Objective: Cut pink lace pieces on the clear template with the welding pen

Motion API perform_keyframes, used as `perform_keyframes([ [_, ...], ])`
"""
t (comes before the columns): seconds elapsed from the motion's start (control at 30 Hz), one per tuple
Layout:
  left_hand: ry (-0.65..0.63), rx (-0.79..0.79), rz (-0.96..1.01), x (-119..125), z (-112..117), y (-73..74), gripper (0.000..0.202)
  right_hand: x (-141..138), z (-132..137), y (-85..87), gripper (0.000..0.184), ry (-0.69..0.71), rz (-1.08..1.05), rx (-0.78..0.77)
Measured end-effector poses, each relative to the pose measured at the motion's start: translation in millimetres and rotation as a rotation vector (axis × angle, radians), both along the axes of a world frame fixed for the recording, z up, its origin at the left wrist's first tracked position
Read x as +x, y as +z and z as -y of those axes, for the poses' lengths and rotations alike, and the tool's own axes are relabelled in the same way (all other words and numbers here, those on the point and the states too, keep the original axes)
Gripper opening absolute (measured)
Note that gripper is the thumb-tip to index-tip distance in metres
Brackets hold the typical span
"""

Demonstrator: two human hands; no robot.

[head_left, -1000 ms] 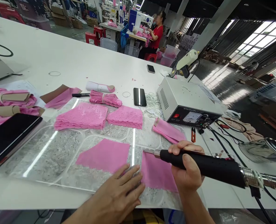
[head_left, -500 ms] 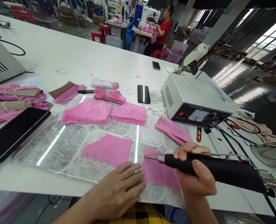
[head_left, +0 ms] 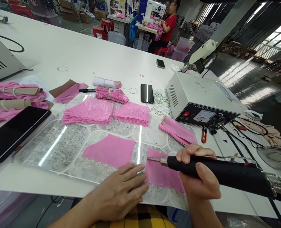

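Note:
My right hand (head_left: 199, 174) is wrapped round a black handheld tool with a thin metal tip (head_left: 221, 172); a cable runs from its rear. The tip points left, over the upper left corner of a pink fabric piece (head_left: 162, 174); whether it touches cannot be made out. My left hand (head_left: 123, 191) lies flat, fingers stretched, on the patterned mat (head_left: 59, 152). Its fingertips reach the lower edge of another pink piece (head_left: 111, 150) and the left edge of the first. Behind them sit two stacks of pink lace pieces (head_left: 88, 110) (head_left: 132, 113).
A grey box with a dial (head_left: 202, 98) stands at right, with orange snips (head_left: 203, 135) before it. Folded pink fabric (head_left: 177, 129), a tied pink bundle (head_left: 111, 94), and phones (head_left: 147, 93) (head_left: 19, 133) lie about. A person in red (head_left: 170, 28) sits at a sewing machine behind.
The view has shifted slightly. Both hands, the tool and the two flat pink pieces keep nearly the same places relative to each other.

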State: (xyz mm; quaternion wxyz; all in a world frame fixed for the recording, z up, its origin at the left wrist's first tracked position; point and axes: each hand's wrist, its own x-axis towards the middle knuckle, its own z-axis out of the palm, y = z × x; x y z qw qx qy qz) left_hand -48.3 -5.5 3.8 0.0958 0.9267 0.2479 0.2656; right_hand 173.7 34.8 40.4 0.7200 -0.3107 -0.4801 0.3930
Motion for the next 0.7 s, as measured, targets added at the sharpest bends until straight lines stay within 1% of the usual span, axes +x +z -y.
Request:
perform_keyframes([
  [0.17,-0.003,-0.007,0.016,0.1,0.4,-0.5,0.026,-1.5,-0.9,0.4,0.010,0.000,0.013,-0.016],
  [0.3,-0.006,-0.013,0.020,0.1,1.0,-0.2,0.026,-0.8,1.3,1.8,0.013,-0.026,-0.014,-0.030],
  [0.53,-0.008,-0.004,0.014,0.0,1.5,1.4,0.025,1.5,9.8,5.0,0.014,0.079,-0.023,-0.072],
  [0.7,-0.010,-0.009,0.006,0.3,2.2,0.8,0.025,1.4,12.6,3.3,0.015,0.117,-0.011,-0.070],
])
